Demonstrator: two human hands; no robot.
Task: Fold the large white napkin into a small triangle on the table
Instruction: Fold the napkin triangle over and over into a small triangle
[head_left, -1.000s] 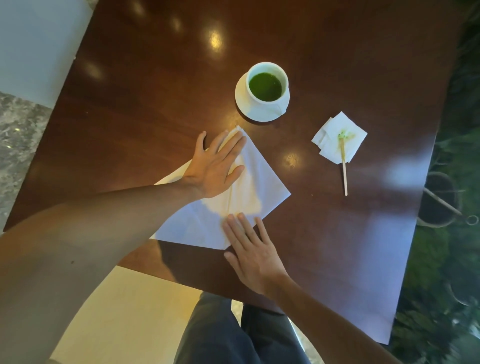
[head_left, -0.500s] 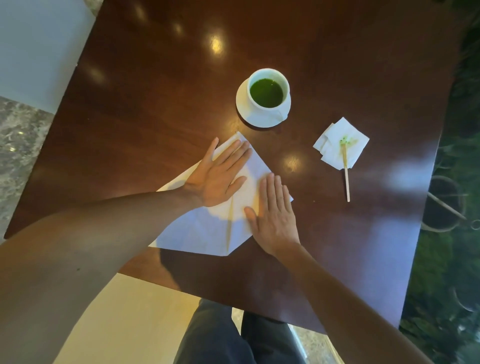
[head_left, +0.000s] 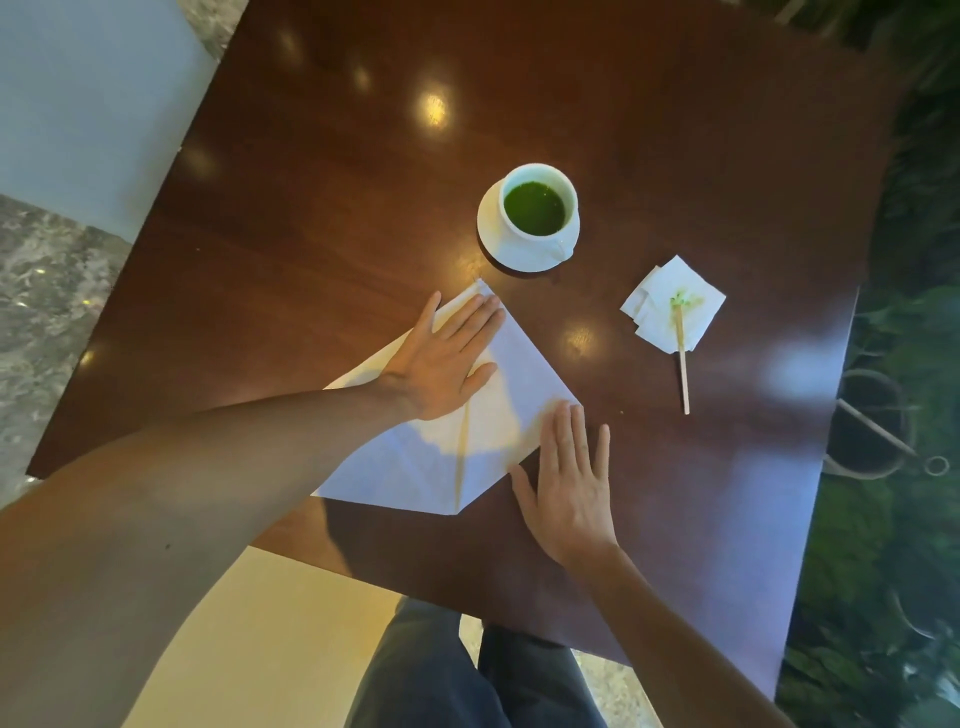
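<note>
The large white napkin (head_left: 524, 379) lies flat on the dark wooden table (head_left: 311, 208) as a folded sheet with one corner pointing toward the cup. A crease runs down its middle. My left hand (head_left: 447, 358) presses flat on the napkin's upper left part, fingers straight and pointing at the far corner. My right hand (head_left: 569, 483) lies flat with straight fingers at the napkin's right edge, its fingertips on the right corner and its palm on the bare table.
A white cup of green tea (head_left: 537, 208) on a saucer (head_left: 493, 244) stands just beyond the napkin's far corner. To the right, a small stained napkin (head_left: 670, 301) carries a wooden stir stick (head_left: 683, 364). The table's near edge runs above my knees (head_left: 467, 675).
My right hand slid from the napkin's near edge up along its right side, then drew back off the sheet toward its right corner. My left hand stayed pressed in place.
</note>
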